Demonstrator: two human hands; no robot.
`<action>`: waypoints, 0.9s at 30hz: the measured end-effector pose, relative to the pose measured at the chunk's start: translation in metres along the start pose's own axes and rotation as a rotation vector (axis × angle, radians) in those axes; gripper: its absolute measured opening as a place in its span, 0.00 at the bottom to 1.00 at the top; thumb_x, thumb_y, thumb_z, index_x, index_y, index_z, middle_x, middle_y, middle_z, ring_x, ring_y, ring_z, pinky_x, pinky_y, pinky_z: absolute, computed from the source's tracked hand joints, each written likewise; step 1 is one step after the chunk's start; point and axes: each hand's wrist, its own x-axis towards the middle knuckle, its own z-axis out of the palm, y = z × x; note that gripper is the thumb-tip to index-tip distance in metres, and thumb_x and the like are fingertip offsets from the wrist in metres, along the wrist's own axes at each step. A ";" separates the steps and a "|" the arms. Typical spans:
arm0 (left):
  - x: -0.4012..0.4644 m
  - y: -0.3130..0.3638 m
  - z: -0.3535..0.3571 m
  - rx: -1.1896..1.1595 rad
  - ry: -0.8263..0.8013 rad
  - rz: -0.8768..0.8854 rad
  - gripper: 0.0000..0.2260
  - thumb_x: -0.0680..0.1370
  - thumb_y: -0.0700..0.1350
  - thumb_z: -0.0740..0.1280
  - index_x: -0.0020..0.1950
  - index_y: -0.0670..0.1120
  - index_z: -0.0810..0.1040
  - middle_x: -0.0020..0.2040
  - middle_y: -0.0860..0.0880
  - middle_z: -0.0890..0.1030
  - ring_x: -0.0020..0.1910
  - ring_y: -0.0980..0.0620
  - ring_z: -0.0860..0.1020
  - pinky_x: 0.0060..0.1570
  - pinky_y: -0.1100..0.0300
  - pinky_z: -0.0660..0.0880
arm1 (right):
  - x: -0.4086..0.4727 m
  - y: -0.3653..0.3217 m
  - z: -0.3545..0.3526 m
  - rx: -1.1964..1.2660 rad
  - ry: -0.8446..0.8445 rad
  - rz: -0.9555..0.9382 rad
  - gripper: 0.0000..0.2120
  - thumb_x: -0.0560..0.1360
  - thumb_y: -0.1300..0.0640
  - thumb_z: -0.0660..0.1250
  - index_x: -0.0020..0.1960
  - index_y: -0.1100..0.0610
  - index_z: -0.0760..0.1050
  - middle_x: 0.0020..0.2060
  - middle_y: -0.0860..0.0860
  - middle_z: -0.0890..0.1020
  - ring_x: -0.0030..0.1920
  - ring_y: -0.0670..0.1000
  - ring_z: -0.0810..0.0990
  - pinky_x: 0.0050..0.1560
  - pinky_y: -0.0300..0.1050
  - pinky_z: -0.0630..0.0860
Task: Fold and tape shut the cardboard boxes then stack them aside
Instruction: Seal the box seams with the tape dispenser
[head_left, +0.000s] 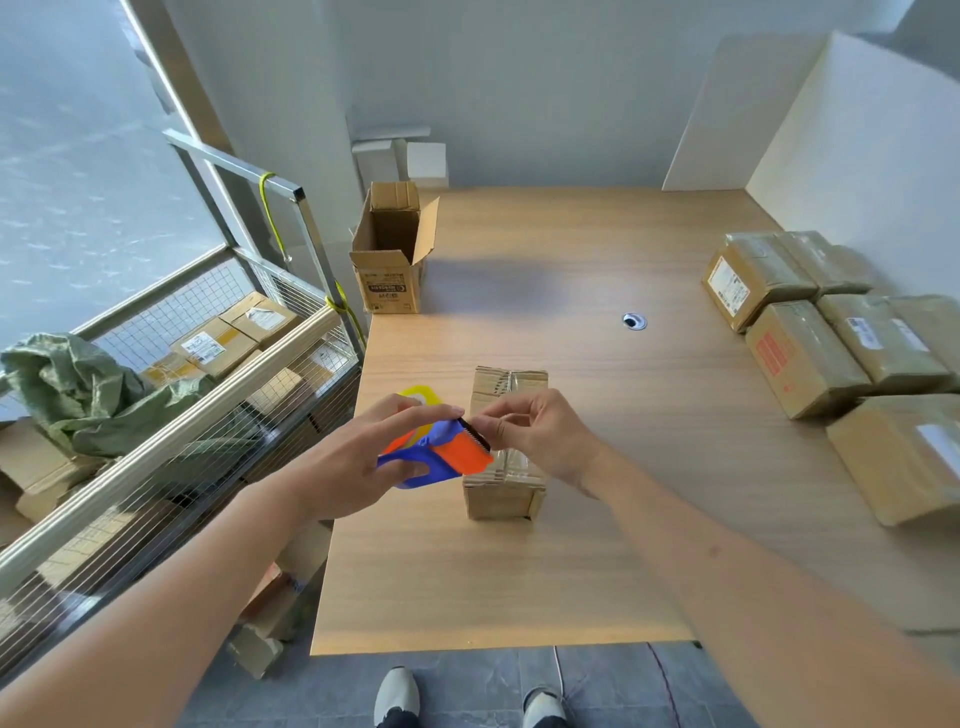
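Head view: open empty carton (390, 254) at far left table edge; taped parcels (826, 338) grouped along right side; wire cage cart (197, 395) with parcels left of wooden table (597, 519). White walls behind. Small cardboard box (506, 441) mid-table, long axis running away from person. Left hand (363, 457) grips tape dispenser (441, 452) just above box; right hand (540, 436) pinches at its serrated blade.

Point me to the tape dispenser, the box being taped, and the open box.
tape dispenser (462, 457), head view, orange body.
box being taped (501, 499), head view, near end face.
open box (387, 283), head view, front face.
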 end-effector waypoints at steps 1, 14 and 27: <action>0.001 0.006 -0.002 0.004 0.000 0.010 0.32 0.82 0.42 0.68 0.74 0.74 0.61 0.67 0.62 0.68 0.64 0.60 0.71 0.60 0.59 0.75 | -0.002 -0.005 -0.003 -0.002 0.020 -0.001 0.07 0.78 0.56 0.74 0.49 0.60 0.86 0.43 0.62 0.86 0.44 0.53 0.82 0.55 0.57 0.81; 0.013 0.014 -0.005 0.015 -0.220 -0.138 0.29 0.86 0.50 0.60 0.74 0.80 0.51 0.59 0.54 0.71 0.55 0.49 0.74 0.58 0.47 0.74 | -0.022 0.020 0.012 -0.198 0.446 0.034 0.07 0.77 0.60 0.74 0.41 0.54 0.85 0.31 0.49 0.83 0.29 0.46 0.79 0.37 0.45 0.80; -0.007 -0.069 -0.001 0.045 -0.381 -0.344 0.25 0.86 0.51 0.60 0.72 0.80 0.57 0.60 0.55 0.73 0.57 0.52 0.74 0.63 0.47 0.71 | -0.067 0.099 -0.022 -0.162 0.736 0.356 0.06 0.77 0.55 0.74 0.42 0.52 0.85 0.34 0.48 0.86 0.26 0.50 0.78 0.35 0.55 0.82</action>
